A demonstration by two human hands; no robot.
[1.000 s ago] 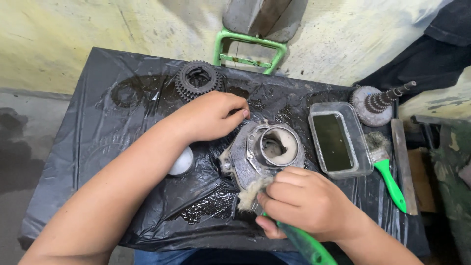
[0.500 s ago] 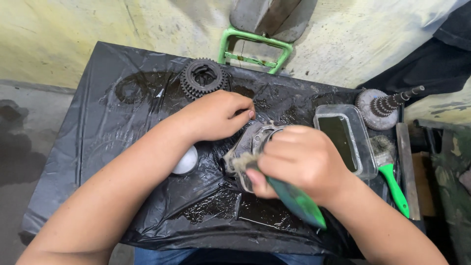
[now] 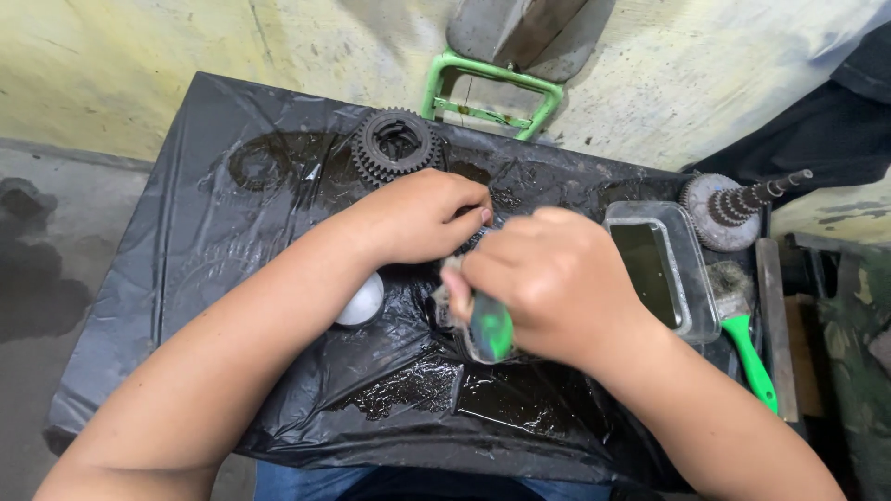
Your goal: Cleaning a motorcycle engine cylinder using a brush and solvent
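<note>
Right hand (image 3: 557, 283), gripping green-handled paintbrush (image 3: 489, 327), moved up and left from near table edge; now over round grey metal housing part, covering it almost fully. Bore of part, visible one second ago, now hidden. Brush handle, earlier trailing toward lower right, now points down toward viewer. Right knuckles now close beside left hand (image 3: 422, 215) fingertips.

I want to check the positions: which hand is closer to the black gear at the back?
Left. The left hand lies just in front of the black gear; the right hand, holding a green-handled brush, is farther, nearer the person.
</note>
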